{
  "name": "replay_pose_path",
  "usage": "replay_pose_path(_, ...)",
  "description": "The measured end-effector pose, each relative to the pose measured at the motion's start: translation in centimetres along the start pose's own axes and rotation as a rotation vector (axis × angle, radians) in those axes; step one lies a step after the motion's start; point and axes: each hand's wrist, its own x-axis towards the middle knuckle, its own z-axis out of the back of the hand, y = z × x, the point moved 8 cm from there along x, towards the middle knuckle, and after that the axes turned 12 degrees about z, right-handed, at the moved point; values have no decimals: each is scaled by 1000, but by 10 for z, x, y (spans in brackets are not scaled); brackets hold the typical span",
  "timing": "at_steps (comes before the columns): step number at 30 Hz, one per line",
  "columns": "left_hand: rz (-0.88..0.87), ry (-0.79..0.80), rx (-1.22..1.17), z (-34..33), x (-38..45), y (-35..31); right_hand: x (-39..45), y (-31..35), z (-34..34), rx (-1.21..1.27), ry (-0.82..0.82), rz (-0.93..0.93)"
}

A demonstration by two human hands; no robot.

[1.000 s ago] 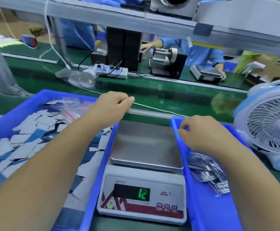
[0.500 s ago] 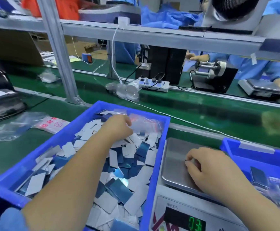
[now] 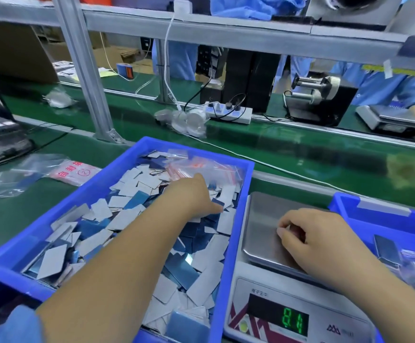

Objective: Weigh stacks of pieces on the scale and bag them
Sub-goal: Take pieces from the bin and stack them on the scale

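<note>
pieces (image 3: 137, 233) loose in left blue bin (image 3: 58, 214) | left hand (image 3: 191, 196) reaches among them toward clear bags (image 3: 201, 169), grip not discernible | scale (image 3: 298, 288) right of bin, display 8.1 | right hand (image 3: 317, 241) on pan, fingers curled; held item not visible

We see two bare forearms reaching in from the bottom edge, ending in the left hand (image 3: 194, 196) and the right hand (image 3: 322, 241), both ungloved, with no rings, watch or bands showing. At the lower left corner a blue sleeve (image 3: 13, 328) is pushed up past the elbow, its fabric soft and blurred. The right arm shows no sleeve within view.
</note>
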Motion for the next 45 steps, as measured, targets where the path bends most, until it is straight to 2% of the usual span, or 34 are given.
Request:
replay_pose_path(5, -52, 6, -135, -1, -7, -12, -1, 1, 0, 34, -14, 10)
replay_pose_path(12, -126, 126, -136, -5, -6, -5, -1, -1, 1, 69, -41, 25)
replay_pose_path(20, -160, 153, -132, -7, 1, 1, 0, -4, 0, 69, -49, 36)
replay_pose_path(25, -245, 141, -182, -3, -2, -6, 0, -4, 0, 78, -46, 41)
replay_pose_path(31, -338, 262, -143, -9, -13, -11, -1, -5, 0, 72, -43, 40)
replay_pose_path(38, -355, 58, -547, 24, 0, -8, 0, -5, 1, 70, -45, 51)
replay_pose_path(45, -381, 14, -844, 32, 2, -5, 0, -8, 2, 78, -51, 44)
